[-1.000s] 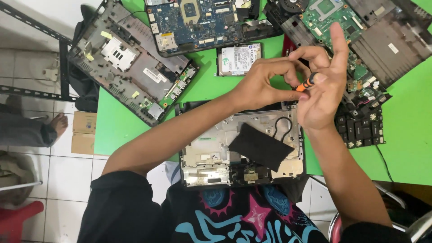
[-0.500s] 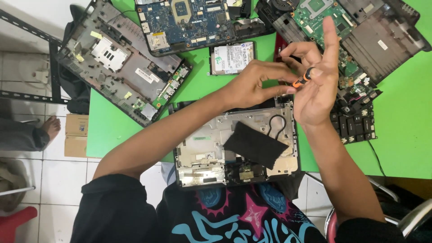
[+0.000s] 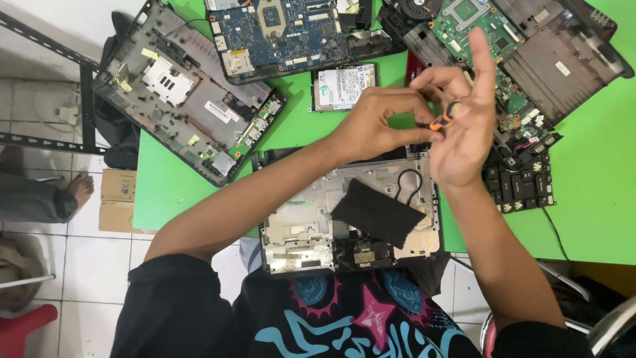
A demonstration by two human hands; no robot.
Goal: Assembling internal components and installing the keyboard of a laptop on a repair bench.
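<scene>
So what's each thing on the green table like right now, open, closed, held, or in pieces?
Left hand: pinching the small orange tool.
Right hand: fingers spread, touching the tool.
Small orange tool: held up between both hands.
Silver laptop base: open, cover off.
Black flat piece: lying loose on the base.
Blue circuit board: bare, out of its case.
Hard drive: lying flat on the table.
Grey laptop shell: stripped, insides showing.
</scene>
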